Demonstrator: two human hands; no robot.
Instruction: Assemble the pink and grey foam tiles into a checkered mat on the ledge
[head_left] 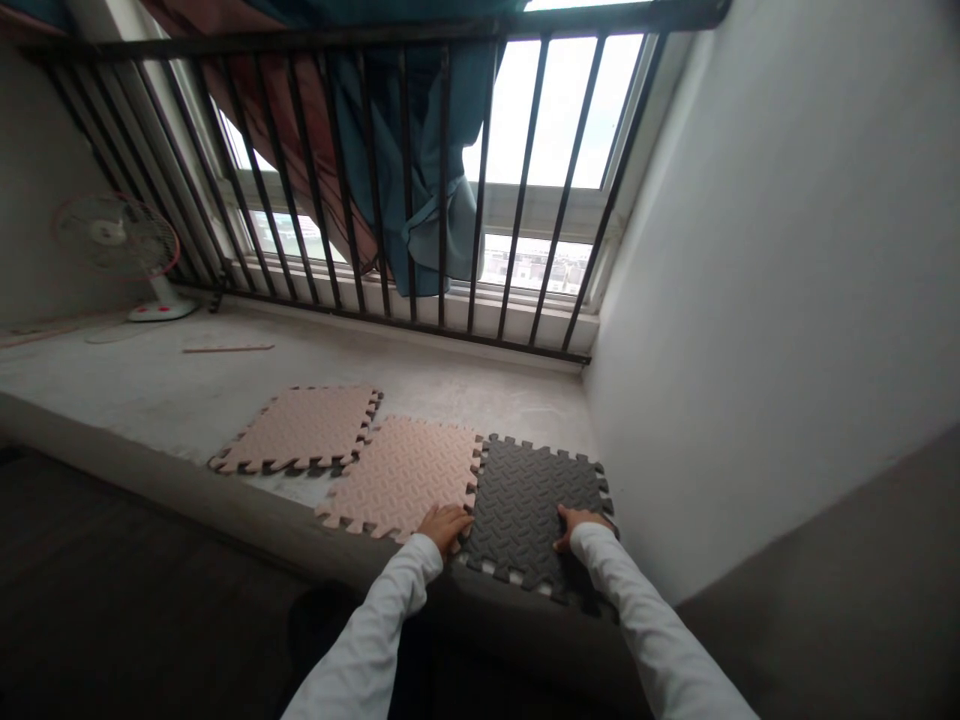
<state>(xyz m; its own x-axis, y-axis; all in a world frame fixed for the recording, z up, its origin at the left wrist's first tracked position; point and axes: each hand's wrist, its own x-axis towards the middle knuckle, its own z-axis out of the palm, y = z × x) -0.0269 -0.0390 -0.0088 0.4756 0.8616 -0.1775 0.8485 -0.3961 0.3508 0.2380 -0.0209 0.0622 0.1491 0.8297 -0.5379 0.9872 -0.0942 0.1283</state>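
My left hand [444, 526] lies palm down at the front right corner of a pink foam mat tile [409, 470], its fingers reaching the seam with a dark grey foam mat tile [525, 500]. My right hand [583, 524] is at the right side of the dark tile, thumb on top and the other fingers curled toward the right edge, partly hidden. The two tiles lie side by side, with toothed edges meeting along the seam. Further left, another pink foam tile [304, 428] rests on top of at least one more, slightly behind the middle tile.
The tiles lie on a pale concrete ledge [450, 370], whose front edge drops to a dark floor. A white wall [750, 300] rises close on the right. Behind are a black metal railing [442, 190], curtains [375, 150] and windows. A fan [124, 245] stands far left, near a thin strip [229, 349].
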